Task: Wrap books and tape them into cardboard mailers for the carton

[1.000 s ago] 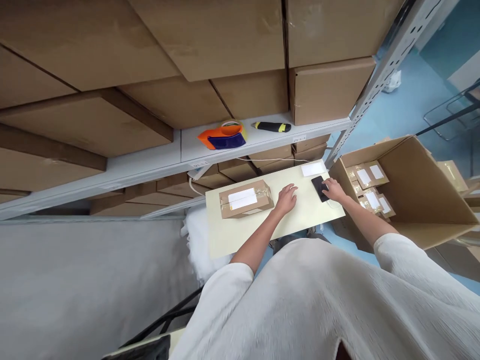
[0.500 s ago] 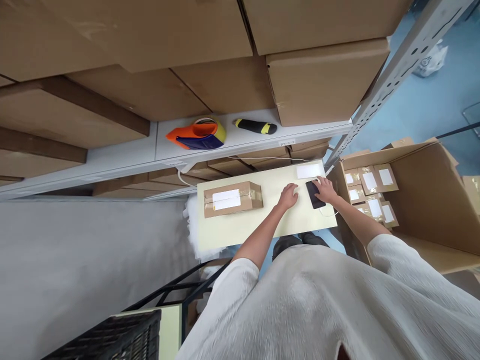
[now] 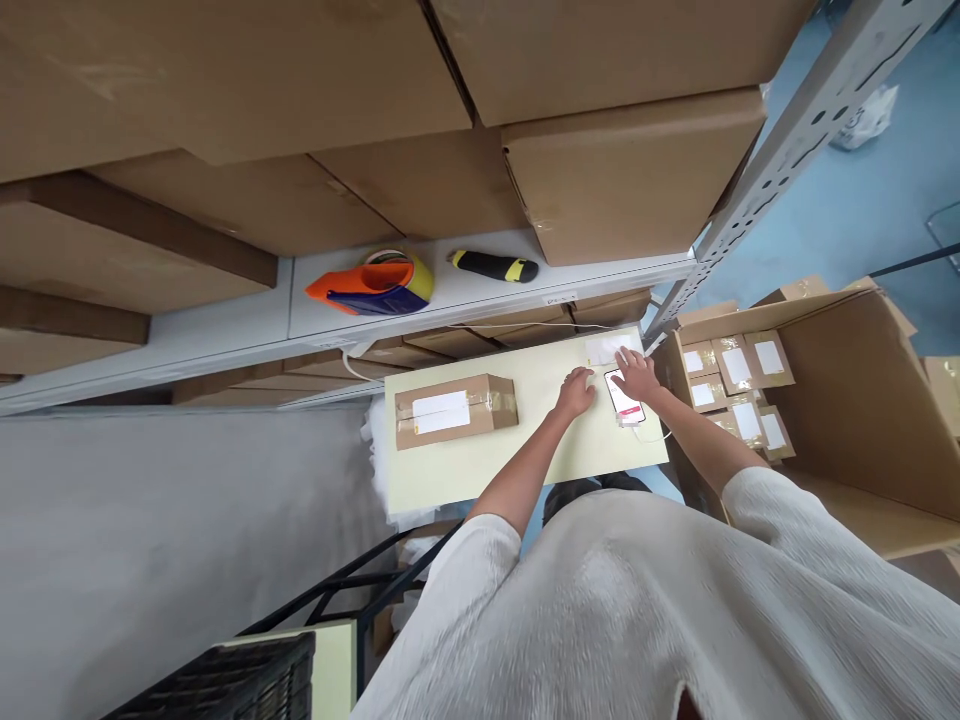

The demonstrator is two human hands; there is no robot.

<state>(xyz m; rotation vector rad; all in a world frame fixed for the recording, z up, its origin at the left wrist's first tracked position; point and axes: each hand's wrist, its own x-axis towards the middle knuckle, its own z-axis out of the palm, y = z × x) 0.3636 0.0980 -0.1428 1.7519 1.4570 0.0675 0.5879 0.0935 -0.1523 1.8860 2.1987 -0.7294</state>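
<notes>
A phone (image 3: 625, 398) with a lit screen lies on the pale yellow table (image 3: 487, 465) near its right end, with a thin white cable running from it. My right hand (image 3: 637, 373) rests on the phone's upper part, fingers touching it. My left hand (image 3: 576, 391) lies flat on the table just left of the phone, fingers spread and holding nothing. A taped brown parcel (image 3: 454, 409) with a white label sits further left on the table. A white card (image 3: 602, 348) lies beyond the phone.
A grey shelf (image 3: 225, 335) above the table carries an orange tape dispenser (image 3: 371, 284), a black and yellow knife (image 3: 493, 266) and large cartons. An open carton (image 3: 847, 400) with several small labelled parcels stands at the right. A black crate (image 3: 225, 680) is at bottom left.
The phone's screen went from dark to lit. My right hand shifted slightly left and up over the phone. The view swung a little, and my left hand stayed flat on the table.
</notes>
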